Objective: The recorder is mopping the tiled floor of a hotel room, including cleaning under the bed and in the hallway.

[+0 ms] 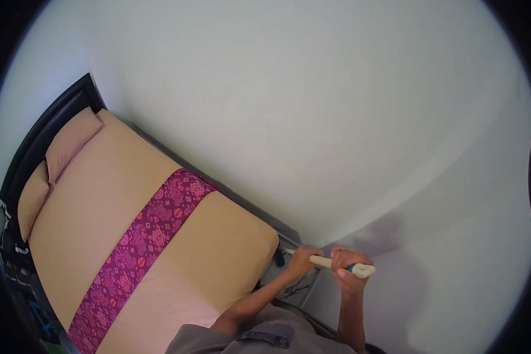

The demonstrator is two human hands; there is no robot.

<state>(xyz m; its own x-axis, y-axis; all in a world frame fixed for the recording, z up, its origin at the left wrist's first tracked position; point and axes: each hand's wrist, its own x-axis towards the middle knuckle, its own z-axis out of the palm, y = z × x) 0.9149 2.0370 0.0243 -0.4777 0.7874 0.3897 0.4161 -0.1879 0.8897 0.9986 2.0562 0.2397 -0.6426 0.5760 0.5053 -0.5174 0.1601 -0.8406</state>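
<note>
A cream-coloured pole (322, 261), apparently the long handle of a cleaning tool, slants down towards the floor by the foot of the bed. My left hand (302, 261) is wrapped around it lower down. Nearer its upper end, my right hand (350, 263) grips it, with a teal band and a pale end cap (363, 270) showing past the fingers. Little of the pole appears below my left hand, and its far end cannot be made out.
Left of me stands a bed (230, 234) with a beige sheet, a magenta patterned runner (146, 248), pillows (73, 144) and a dark headboard (48, 119). White walls (292, 110) meet at a corner ahead. Dark-veined floor tile (292, 290) shows beneath my arms.
</note>
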